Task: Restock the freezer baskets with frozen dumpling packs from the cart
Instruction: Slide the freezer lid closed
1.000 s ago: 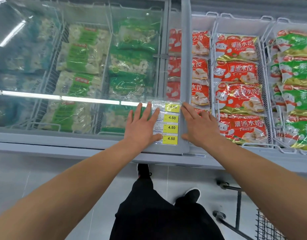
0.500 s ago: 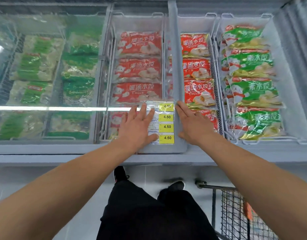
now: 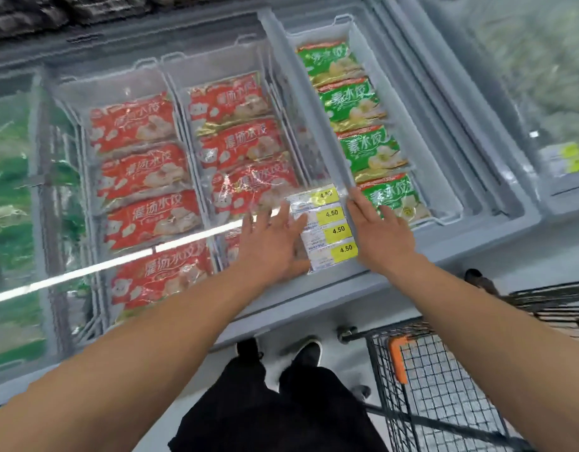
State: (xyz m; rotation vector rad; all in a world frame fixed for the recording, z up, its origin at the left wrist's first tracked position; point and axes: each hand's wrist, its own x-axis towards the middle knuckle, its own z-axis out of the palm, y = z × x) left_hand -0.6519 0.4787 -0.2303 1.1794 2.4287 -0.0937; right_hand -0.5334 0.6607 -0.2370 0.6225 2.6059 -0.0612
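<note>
Grey chest freezer (image 3: 314,305) fills the scene, its sliding glass lid (image 3: 170,177) covering two white baskets of red dumpling packs (image 3: 151,220); to the right an uncovered basket (image 3: 451,203) holds a near-to-far row of green dumpling packs (image 3: 369,151). Yellow 4.50 price labels (image 3: 330,230) sit on the lid's near right corner. Left hand (image 3: 275,246) lies flat on the glass beside the labels, grip wide with straight fingers; right hand (image 3: 379,233), likewise wide, presses the lid's right edge. At near right stands the wire cart (image 3: 444,386).
</note>
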